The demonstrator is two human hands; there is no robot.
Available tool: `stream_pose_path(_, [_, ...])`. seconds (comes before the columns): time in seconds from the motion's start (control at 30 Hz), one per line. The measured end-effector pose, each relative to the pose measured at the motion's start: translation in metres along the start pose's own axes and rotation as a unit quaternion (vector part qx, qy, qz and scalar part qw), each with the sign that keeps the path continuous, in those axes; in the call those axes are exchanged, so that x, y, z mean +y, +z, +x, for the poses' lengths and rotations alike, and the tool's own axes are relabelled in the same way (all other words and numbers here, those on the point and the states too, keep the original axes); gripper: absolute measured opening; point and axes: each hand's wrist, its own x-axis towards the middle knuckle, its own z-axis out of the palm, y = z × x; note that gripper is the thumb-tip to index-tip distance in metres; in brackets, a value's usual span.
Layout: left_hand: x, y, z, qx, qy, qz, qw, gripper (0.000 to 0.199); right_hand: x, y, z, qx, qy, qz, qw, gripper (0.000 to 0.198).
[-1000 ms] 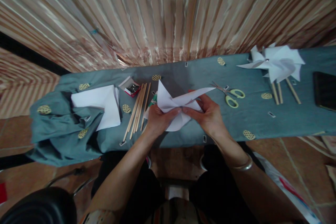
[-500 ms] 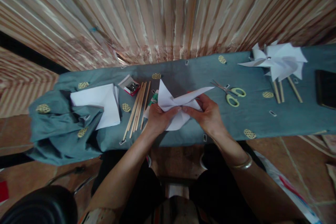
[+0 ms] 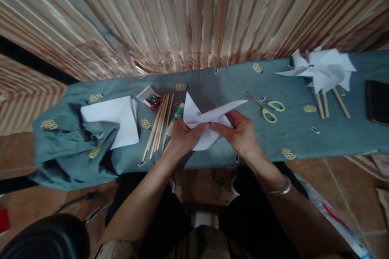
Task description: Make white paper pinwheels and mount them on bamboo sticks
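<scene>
A white paper pinwheel [image 3: 209, 113] is held over the middle of the cloth-covered table, its blades folded in toward the centre. My left hand [image 3: 185, 135] grips its left side, thumb pressed at the centre. From the right, my right hand [image 3: 241, 131] pinches it too, with the thumb tip close to the other thumb and the fingers behind the paper. What lies under the thumbs is hidden. Just left of my left hand is a green and white glue tube [image 3: 179, 112], partly covered. Scissors [image 3: 267, 107] with light green handles lie right of my right hand.
Several wooden sticks [image 3: 158, 125] lie left of the hands beside a small open box of metal pins [image 3: 150, 99]. A stack of white paper [image 3: 124, 125] is farther left, partly under bunched cloth [image 3: 75, 145]. Finished pinwheels [image 3: 328, 71] and a dark phone-like object [image 3: 377, 101] lie right.
</scene>
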Motion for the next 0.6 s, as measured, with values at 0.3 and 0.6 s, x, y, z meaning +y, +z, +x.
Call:
stream_pose_path(0.3, [0.0,-0.0018,-0.0003,0.001,0.007,0.024,1.0,0.028,0.0026,-0.0002,0.0004,-0.002,0.002,0.006,1.0,0.034])
stream_pose_path(0.6, [0.0028,-0.0011,0.0003,-0.008,0.013,0.03,0.999,0.033,0.003,0.0009,0.0002,0.0,0.012,0.007,1.0,0.035])
